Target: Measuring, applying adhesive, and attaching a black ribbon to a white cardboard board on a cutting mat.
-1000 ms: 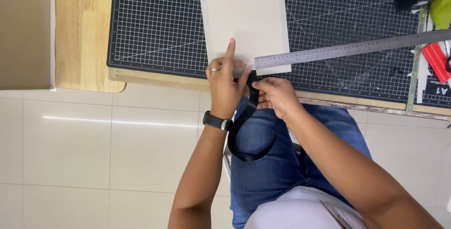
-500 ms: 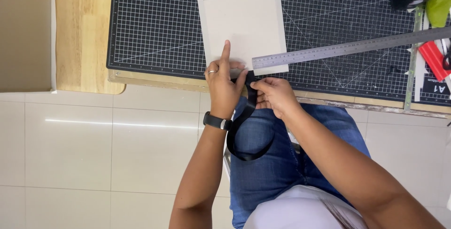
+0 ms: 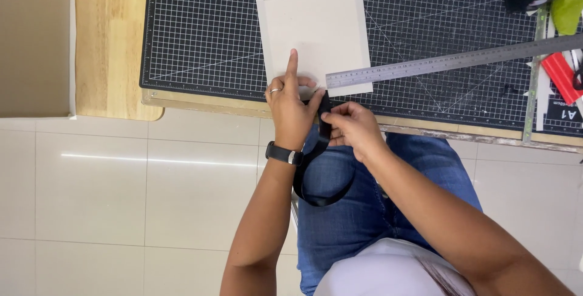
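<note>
Unmoved: black strap [image 3: 323, 127] pinched between left hand [image 3: 293, 109]; right hand [image 3: 352, 127]

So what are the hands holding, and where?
Both hands, left hand and right hand, pinch a black strap at its upper end by the board; its loop hangs below.

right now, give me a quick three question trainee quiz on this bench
1. True or false: the ruler lies across the card.
2. Which hand points a finger onto the card? A left hand B right hand
3. What black thing do both hands hold?

Key: 1 true, its end overlaps the card's lower right corner. 2 A. 3 the strap, looping down over the lap.
</note>
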